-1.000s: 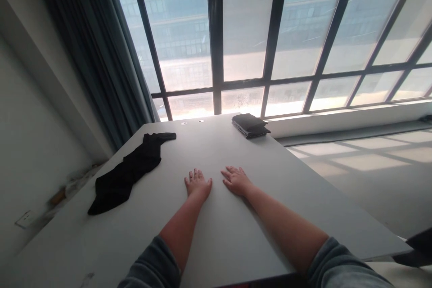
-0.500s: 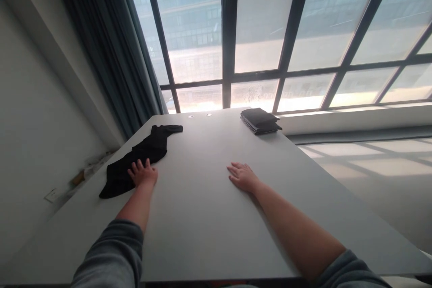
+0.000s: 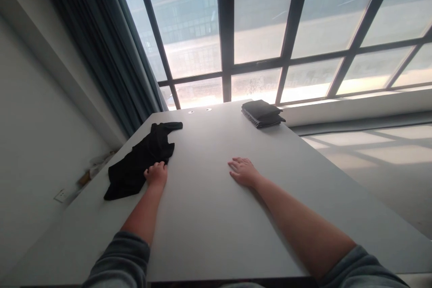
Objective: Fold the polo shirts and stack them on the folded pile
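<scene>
"Starting past your left hand, what lies there?"

"Farthest left of it, a wall socket [image 3: 60,196]. Then some clutter [image 3: 101,164] beside the table, too blurred for me to say whether any of it is a bag or box, or what is inside. Closer, to the left of my hand and ahead of it, the black garment [image 3: 132,164] lies spread on the white table [image 3: 199,216]."

"And the left hand itself?"

"My left hand [image 3: 156,174] has its fingers curled in, closed on the garment's near right edge."

"Between your hands?"

"White tabletop, with two small fittings [image 3: 191,112] far ahead."

"Your right hand?"

"My right hand [image 3: 243,172] rests palm down on the table, fingers loosely extended, holding nothing."

"Beyond it?"

"Ahead and slightly right, a folded stack of dark cloth [image 3: 262,113]; I can't tell what its folds contain."
</scene>
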`<state>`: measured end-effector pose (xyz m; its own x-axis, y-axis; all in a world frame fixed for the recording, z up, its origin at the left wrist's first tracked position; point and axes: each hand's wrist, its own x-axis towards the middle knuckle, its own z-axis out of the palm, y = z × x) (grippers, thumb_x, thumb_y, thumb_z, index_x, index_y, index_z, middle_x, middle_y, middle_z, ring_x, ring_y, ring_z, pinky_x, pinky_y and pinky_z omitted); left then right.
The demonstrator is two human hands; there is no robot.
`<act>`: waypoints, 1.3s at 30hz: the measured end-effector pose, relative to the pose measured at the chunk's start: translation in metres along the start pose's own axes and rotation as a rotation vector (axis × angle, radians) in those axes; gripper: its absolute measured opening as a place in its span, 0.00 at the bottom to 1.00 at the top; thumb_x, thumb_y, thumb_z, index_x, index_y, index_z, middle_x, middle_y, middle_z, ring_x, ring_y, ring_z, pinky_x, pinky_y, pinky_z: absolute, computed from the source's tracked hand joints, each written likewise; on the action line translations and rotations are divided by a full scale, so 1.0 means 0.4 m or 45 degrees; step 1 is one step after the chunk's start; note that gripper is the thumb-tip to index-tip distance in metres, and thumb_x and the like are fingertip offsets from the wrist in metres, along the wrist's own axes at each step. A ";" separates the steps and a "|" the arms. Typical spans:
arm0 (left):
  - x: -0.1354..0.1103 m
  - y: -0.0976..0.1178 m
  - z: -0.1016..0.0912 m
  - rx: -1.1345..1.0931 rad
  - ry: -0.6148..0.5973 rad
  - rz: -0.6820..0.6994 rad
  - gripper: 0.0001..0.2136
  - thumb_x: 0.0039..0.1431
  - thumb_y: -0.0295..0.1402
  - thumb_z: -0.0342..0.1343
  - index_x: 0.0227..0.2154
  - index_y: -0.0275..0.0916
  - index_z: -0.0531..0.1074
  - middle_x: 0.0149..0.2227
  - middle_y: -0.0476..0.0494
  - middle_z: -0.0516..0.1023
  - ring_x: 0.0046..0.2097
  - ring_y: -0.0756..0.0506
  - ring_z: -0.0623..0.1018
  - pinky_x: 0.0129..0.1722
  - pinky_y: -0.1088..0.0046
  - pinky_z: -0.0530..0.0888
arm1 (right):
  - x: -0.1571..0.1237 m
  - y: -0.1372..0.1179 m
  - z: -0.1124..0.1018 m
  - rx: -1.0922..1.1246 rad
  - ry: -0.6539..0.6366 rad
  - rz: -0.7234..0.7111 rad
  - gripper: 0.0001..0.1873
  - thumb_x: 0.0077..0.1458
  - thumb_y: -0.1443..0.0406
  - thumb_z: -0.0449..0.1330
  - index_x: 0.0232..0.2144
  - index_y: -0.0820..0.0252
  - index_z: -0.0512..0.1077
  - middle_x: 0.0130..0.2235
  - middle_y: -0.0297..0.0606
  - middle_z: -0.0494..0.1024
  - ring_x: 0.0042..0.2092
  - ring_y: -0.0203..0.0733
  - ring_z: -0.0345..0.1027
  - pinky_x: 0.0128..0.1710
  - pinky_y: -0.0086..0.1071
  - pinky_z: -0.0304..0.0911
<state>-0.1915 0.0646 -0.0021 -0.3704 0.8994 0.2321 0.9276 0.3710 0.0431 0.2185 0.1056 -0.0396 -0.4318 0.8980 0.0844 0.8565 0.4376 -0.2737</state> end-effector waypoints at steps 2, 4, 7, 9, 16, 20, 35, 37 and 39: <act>-0.024 0.075 0.010 -0.045 -0.059 0.162 0.19 0.73 0.35 0.43 0.54 0.40 0.78 0.55 0.33 0.78 0.55 0.35 0.76 0.58 0.54 0.69 | 0.003 0.001 0.002 0.002 0.004 -0.002 0.29 0.66 0.55 0.57 0.66 0.56 0.71 0.69 0.45 0.62 0.69 0.54 0.55 0.73 0.49 0.44; -0.054 0.142 0.019 -0.099 -0.114 0.363 0.20 0.72 0.34 0.45 0.58 0.45 0.76 0.60 0.40 0.76 0.59 0.40 0.75 0.61 0.63 0.69 | 0.004 0.004 0.003 0.005 0.000 -0.008 0.29 0.66 0.55 0.57 0.66 0.56 0.71 0.69 0.46 0.62 0.70 0.54 0.55 0.73 0.50 0.44; -0.105 0.197 0.016 -0.152 -0.174 0.747 0.23 0.70 0.33 0.48 0.65 0.52 0.72 0.69 0.48 0.68 0.68 0.42 0.67 0.71 0.61 0.59 | 0.000 0.010 0.002 0.011 -0.026 -0.012 0.29 0.67 0.55 0.56 0.68 0.55 0.69 0.70 0.45 0.60 0.71 0.53 0.53 0.74 0.51 0.42; -0.128 0.184 0.001 -0.113 -0.088 0.780 0.25 0.69 0.35 0.51 0.68 0.54 0.67 0.73 0.48 0.61 0.73 0.37 0.59 0.74 0.48 0.49 | -0.005 0.013 0.001 0.030 -0.046 -0.021 0.30 0.68 0.55 0.55 0.68 0.54 0.69 0.71 0.44 0.59 0.72 0.53 0.52 0.74 0.52 0.41; -0.113 0.023 -0.041 0.029 -0.166 0.014 0.29 0.67 0.52 0.53 0.63 0.38 0.70 0.62 0.27 0.72 0.61 0.27 0.73 0.57 0.49 0.72 | -0.008 0.013 0.001 0.049 -0.044 -0.034 0.30 0.67 0.55 0.57 0.68 0.56 0.69 0.71 0.47 0.59 0.72 0.56 0.51 0.74 0.55 0.41; -0.140 0.109 -0.039 -0.080 -0.192 0.168 0.15 0.72 0.41 0.49 0.50 0.37 0.74 0.50 0.34 0.79 0.49 0.36 0.80 0.49 0.63 0.74 | -0.006 -0.014 -0.002 0.075 -0.013 -0.066 0.27 0.65 0.58 0.59 0.65 0.56 0.73 0.69 0.47 0.62 0.71 0.55 0.54 0.73 0.52 0.46; -0.117 0.130 -0.006 -0.211 -0.142 0.400 0.21 0.65 0.32 0.51 0.59 0.49 0.76 0.62 0.43 0.74 0.61 0.36 0.72 0.60 0.57 0.70 | -0.030 -0.085 -0.012 0.283 -0.057 -0.487 0.21 0.63 0.66 0.59 0.56 0.57 0.79 0.62 0.42 0.72 0.69 0.50 0.58 0.71 0.42 0.56; -0.109 0.136 -0.005 -0.284 -0.132 0.337 0.17 0.69 0.33 0.48 0.54 0.46 0.78 0.57 0.40 0.77 0.58 0.35 0.74 0.56 0.59 0.71 | -0.031 -0.097 -0.015 0.292 -0.024 -0.496 0.20 0.64 0.65 0.59 0.56 0.58 0.79 0.61 0.43 0.72 0.69 0.49 0.58 0.71 0.41 0.56; -0.111 0.165 -0.008 -0.388 -0.122 0.283 0.16 0.71 0.33 0.46 0.50 0.43 0.79 0.54 0.37 0.79 0.55 0.36 0.76 0.54 0.61 0.71 | -0.033 -0.125 -0.017 0.295 0.020 -0.479 0.20 0.65 0.62 0.61 0.57 0.58 0.78 0.60 0.43 0.73 0.66 0.49 0.61 0.70 0.40 0.58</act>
<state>-0.1136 0.0483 -0.0065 -0.1483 0.9730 0.1767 0.9521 0.0921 0.2917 0.1835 0.0721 -0.0204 -0.6957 0.6793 0.2336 0.5536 0.7142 -0.4282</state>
